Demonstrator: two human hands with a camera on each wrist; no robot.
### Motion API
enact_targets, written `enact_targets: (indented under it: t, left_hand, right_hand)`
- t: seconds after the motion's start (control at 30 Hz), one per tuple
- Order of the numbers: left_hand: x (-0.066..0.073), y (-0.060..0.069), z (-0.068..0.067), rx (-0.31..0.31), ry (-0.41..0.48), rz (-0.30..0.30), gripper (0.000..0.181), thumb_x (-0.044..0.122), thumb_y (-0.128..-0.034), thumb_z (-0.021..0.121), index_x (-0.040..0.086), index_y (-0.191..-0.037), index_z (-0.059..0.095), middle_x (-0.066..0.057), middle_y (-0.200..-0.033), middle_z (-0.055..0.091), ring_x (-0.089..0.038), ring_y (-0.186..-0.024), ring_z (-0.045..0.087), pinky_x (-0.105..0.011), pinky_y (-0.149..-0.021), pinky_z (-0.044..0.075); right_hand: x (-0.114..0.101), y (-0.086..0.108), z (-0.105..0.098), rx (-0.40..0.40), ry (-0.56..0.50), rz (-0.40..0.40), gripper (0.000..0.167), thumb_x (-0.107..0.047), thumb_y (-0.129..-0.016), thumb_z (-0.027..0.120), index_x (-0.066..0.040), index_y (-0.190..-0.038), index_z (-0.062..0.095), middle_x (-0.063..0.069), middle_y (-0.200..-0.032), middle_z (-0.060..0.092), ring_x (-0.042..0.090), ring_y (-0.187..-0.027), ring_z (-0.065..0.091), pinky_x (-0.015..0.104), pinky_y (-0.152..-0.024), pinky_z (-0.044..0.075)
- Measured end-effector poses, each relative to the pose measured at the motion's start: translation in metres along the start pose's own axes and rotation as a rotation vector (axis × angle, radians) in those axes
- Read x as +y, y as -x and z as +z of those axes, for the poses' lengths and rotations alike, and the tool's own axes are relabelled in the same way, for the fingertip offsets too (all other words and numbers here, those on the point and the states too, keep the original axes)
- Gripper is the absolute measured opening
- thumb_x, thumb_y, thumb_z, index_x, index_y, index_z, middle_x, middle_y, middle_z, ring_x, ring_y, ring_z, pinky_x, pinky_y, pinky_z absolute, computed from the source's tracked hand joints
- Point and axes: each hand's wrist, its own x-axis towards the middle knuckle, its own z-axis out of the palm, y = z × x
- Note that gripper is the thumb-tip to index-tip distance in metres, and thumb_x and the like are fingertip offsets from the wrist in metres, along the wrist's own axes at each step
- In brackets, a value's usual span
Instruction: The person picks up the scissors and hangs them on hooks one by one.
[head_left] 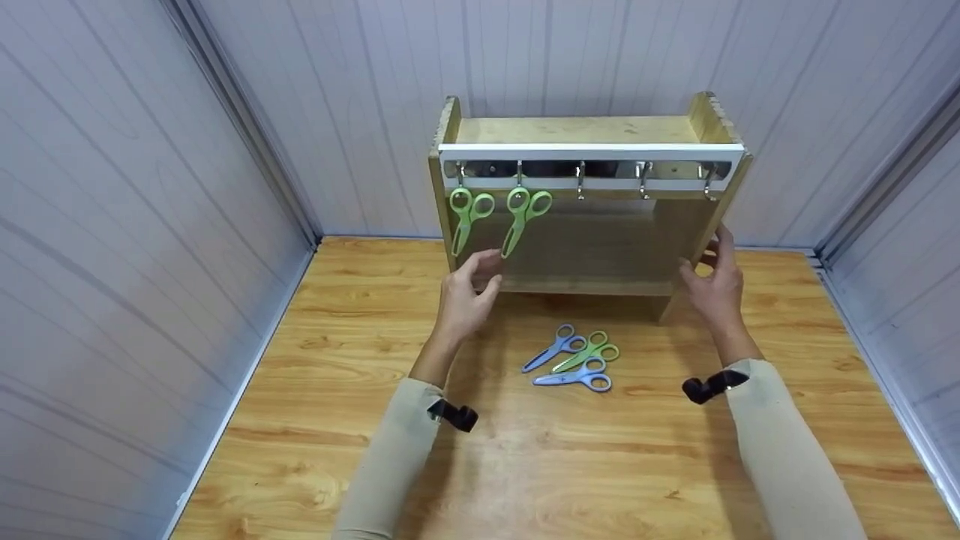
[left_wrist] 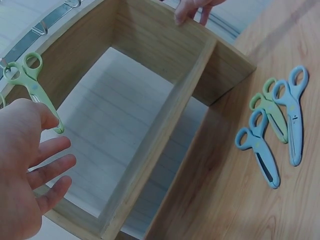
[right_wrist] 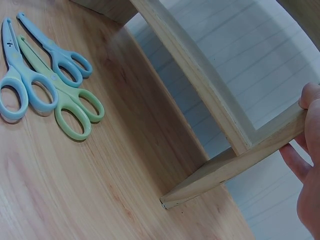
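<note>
Two green scissors hang by a finger loop from the left hooks of a wooden shelf: the outer pair [head_left: 470, 214] and the inner pair [head_left: 523, 214]. My left hand [head_left: 466, 296] is just below the inner pair's tip, fingers loosely spread with nothing between them; whether a fingertip touches the blade I cannot tell. My right hand [head_left: 716, 289] grips the right side panel [right_wrist: 235, 172] of the shelf, thumb on its front edge and fingers behind. On the table lie a green pair of scissors [right_wrist: 75, 102] and two blue ones, an upper [head_left: 555, 351] and a lower [head_left: 576, 376], partly overlapping.
A white rail [head_left: 592, 150] with a metal strip runs along the shelf's top front. Its three right hooks, such as the middle hook [head_left: 580, 181], carry nothing. The wooden tabletop [head_left: 300, 435] is bounded by panelled walls [head_left: 375, 112] at the back and sides.
</note>
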Motion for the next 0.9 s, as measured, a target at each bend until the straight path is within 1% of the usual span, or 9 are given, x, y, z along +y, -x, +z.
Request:
enact_targets:
  t: [0.1,0.13,0.17,0.23,0.3,0.47,0.67,0.77,0.9]
  left_hand:
    - [-0.002,0.001,0.000,-0.007,0.009,0.005,0.035,0.000,-0.1033,0.069,0.000,-0.138,0.073,-0.026,-0.133,0.081,-0.042,-0.120,0.081,-0.058,-0.100,0.066]
    - [-0.002,0.002,0.000,-0.010,0.010,0.006,0.034,0.000,-0.1033,0.069,0.000,-0.137,0.073,-0.026,-0.132,0.081,-0.041,-0.119,0.081,-0.058,-0.100,0.066]
    - [-0.002,0.003,0.001,-0.013,0.010,0.007,0.034,0.001,-0.1032,0.069,-0.001,-0.137,0.073,-0.025,-0.131,0.081,-0.040,-0.118,0.082,-0.058,-0.100,0.066]
    - [-0.003,0.004,0.001,-0.018,0.003,0.008,0.034,0.001,-0.1033,0.068,-0.002,-0.137,0.073,-0.025,-0.130,0.082,-0.040,-0.116,0.083,-0.058,-0.100,0.066]
    - [-0.004,0.006,0.001,-0.026,-0.011,0.006,0.034,0.002,-0.1034,0.068,-0.002,-0.137,0.073,-0.023,-0.130,0.082,-0.039,-0.115,0.083,-0.057,-0.100,0.066]
    - [-0.008,0.010,0.004,-0.035,-0.062,0.007,0.032,0.003,-0.1028,0.070,0.000,-0.134,0.075,-0.019,-0.128,0.084,-0.036,-0.115,0.083,-0.055,-0.099,0.065]
    - [-0.012,0.016,0.008,-0.052,-0.113,0.021,0.026,0.004,-0.1022,0.072,0.002,-0.127,0.078,-0.015,-0.125,0.086,-0.034,-0.118,0.082,-0.054,-0.109,0.061]
    - [-0.013,0.019,0.011,-0.073,-0.150,0.027,0.026,0.006,-0.1026,0.072,0.003,-0.127,0.078,-0.015,-0.125,0.086,-0.033,-0.119,0.082,-0.054,-0.111,0.060]
    - [-0.013,0.021,0.014,-0.095,-0.198,0.029,0.026,0.007,-0.1027,0.073,0.003,-0.128,0.078,-0.016,-0.126,0.085,-0.034,-0.121,0.081,-0.055,-0.111,0.060]
  right_hand:
    - [-0.001,0.000,-0.001,-0.005,0.006,0.006,0.085,-0.014,-0.108,0.066,-0.026,-0.180,0.022,0.027,-0.166,0.054,0.044,-0.143,0.063,0.030,-0.105,0.054]
    - [-0.001,0.000,-0.001,-0.006,0.006,0.007,0.085,-0.014,-0.108,0.066,-0.026,-0.180,0.022,0.026,-0.166,0.054,0.044,-0.143,0.063,0.029,-0.104,0.054]
    - [-0.002,0.000,-0.001,-0.006,0.007,0.007,0.085,-0.014,-0.108,0.067,-0.026,-0.180,0.022,0.026,-0.166,0.054,0.043,-0.142,0.064,0.022,-0.101,0.051]
    - [-0.002,0.000,-0.001,0.000,0.003,0.007,0.085,-0.013,-0.108,0.067,-0.026,-0.179,0.024,0.026,-0.165,0.056,0.043,-0.141,0.065,0.015,-0.095,0.047]
    - [-0.002,0.000,0.000,0.011,0.005,0.009,0.085,-0.011,-0.107,0.067,-0.025,-0.179,0.025,0.026,-0.162,0.058,0.042,-0.140,0.066,0.013,-0.093,0.046]
    - [-0.002,0.001,0.002,0.034,0.004,0.016,0.085,-0.008,-0.106,0.067,-0.022,-0.179,0.027,0.028,-0.157,0.061,0.042,-0.136,0.067,0.016,-0.092,0.046]
    - [-0.001,0.000,0.003,0.026,-0.004,0.018,0.086,-0.007,-0.105,0.067,-0.022,-0.179,0.026,0.030,-0.158,0.059,0.044,-0.136,0.065,0.022,-0.095,0.049]
    - [-0.002,0.001,0.003,0.027,-0.009,0.016,0.085,-0.007,-0.105,0.066,-0.022,-0.179,0.026,0.030,-0.159,0.059,0.043,-0.136,0.065,0.024,-0.097,0.049]
    - [-0.002,0.002,0.003,0.035,-0.013,0.002,0.083,-0.008,-0.106,0.066,-0.022,-0.178,0.029,0.029,-0.160,0.060,0.042,-0.136,0.066,0.018,-0.095,0.048]
